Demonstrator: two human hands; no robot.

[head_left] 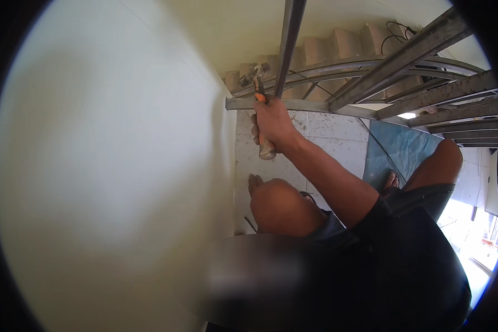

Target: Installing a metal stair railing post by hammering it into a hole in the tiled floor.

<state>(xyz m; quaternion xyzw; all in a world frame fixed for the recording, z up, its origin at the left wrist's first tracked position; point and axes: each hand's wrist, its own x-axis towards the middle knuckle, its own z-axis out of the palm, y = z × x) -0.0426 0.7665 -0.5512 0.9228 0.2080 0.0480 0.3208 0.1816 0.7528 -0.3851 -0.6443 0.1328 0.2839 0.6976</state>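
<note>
My right hand [275,123] is closed around the handle of a hammer [258,95], with its fingers curled round the left side. The handle is orange and dark, with a worn, pale butt end sticking out below my fist. The hammer's metal head points away from me, near the wall corner. Just right of the hammer stands an upright metal post [289,47], which meets a horizontal metal bar [307,107]; my knuckles are close to where they join. Whether my hand touches the post I cannot tell. My left hand is out of view.
A pale wall [110,155] fills the left side. Beyond the bar, steps [337,44] run behind curved metal rails, and heavy metal beams [404,58] cross the upper right. Pale, dirt-specked floor tiles [332,130] and a blue-green sheet [390,149] lie below, around my bare feet and bent knees.
</note>
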